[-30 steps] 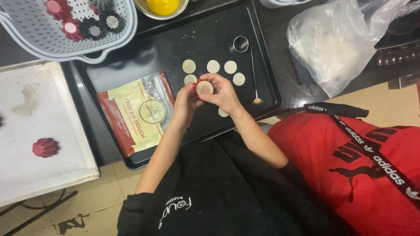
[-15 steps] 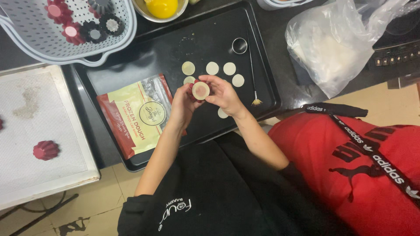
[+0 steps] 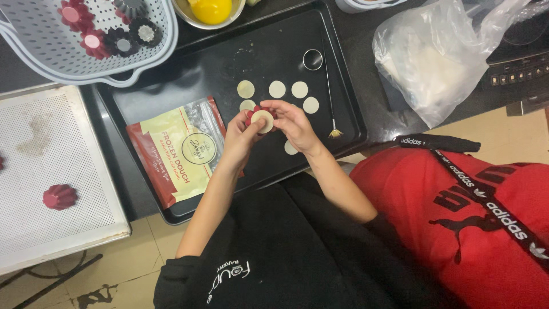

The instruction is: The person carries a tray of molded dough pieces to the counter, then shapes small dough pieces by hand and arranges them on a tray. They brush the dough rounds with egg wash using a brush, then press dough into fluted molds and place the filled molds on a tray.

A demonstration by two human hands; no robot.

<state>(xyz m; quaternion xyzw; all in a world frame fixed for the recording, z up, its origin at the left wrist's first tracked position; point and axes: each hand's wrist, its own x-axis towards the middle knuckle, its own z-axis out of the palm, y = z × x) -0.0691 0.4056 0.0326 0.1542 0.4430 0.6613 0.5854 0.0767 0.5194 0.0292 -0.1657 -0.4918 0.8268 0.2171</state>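
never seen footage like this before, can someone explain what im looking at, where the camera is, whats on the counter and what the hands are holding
There is no machine here. The camera sits on a person's head and looks straight down, so you see their own two arms reaching forward. The left hand and right hand together hold a small red fluted mould with a pale dough round pressed into it. Beneath them lies a black tray carrying more dough circles, a round metal cutter, a thin brush and a red and yellow dough packet. To the left, a perforated white tray bears another red mould. At top left, a grey basket holds more moulds. A clear plastic bag lies at right.
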